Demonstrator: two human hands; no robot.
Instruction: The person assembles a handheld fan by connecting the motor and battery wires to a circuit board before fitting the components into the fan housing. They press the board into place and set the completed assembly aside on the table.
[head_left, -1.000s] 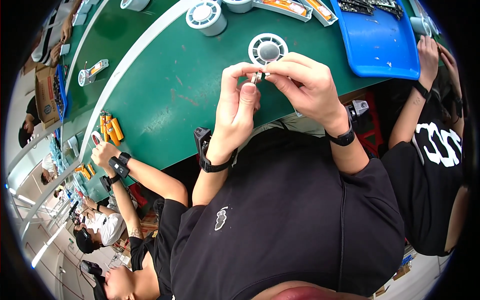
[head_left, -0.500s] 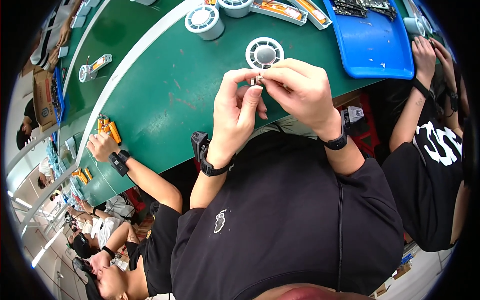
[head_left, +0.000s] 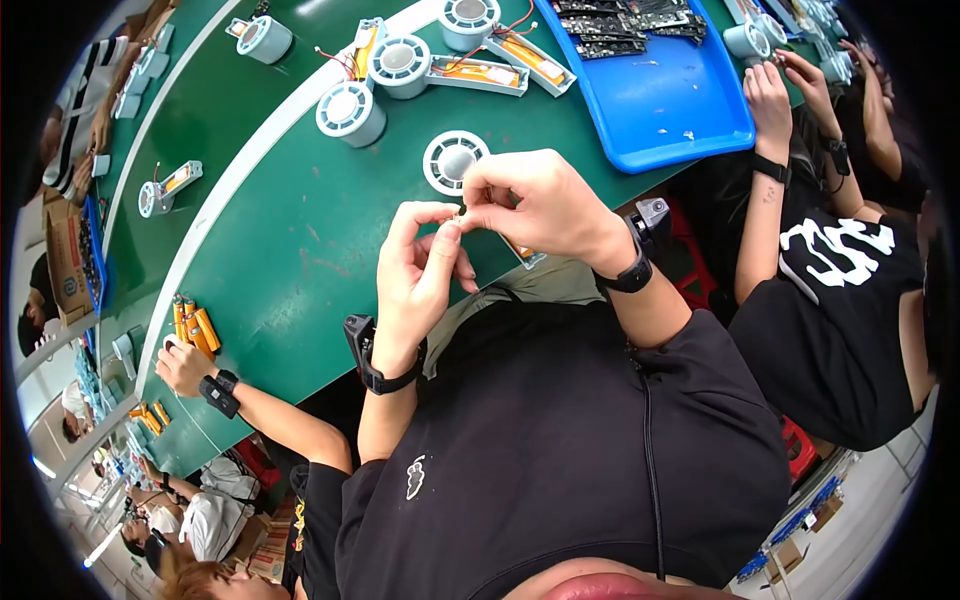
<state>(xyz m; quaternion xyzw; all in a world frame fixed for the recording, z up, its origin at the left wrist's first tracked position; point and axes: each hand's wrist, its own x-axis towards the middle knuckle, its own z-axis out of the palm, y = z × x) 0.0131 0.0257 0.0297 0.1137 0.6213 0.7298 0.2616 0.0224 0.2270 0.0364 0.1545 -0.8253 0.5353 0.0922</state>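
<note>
My left hand (head_left: 412, 280) and my right hand (head_left: 548, 210) meet over the near edge of the green table. Both are closed in pinches, fingertip to fingertip, on a tiny pale piece (head_left: 457, 217); the fingers cover most of it, so its kind is unclear. Just beyond the fingertips lies a light blue round housing (head_left: 455, 163) with a slotted rim and a grey centre. Part of a pale handle with an orange insert (head_left: 524, 252) shows below my right hand; whether it joins that housing is hidden.
Several similar housings (head_left: 400, 66) with orange cells and red wires lie at the back. A blue tray (head_left: 680, 110) holds dark circuit boards. At left, a co-worker's hand (head_left: 185, 367) rests near orange cells (head_left: 195, 325). Another co-worker's hands (head_left: 770, 100) work at right.
The whole view has shifted, bringing more housings into sight at the back. My hands stay together in their pinch, and the fingers now cover more of the small piece.
</note>
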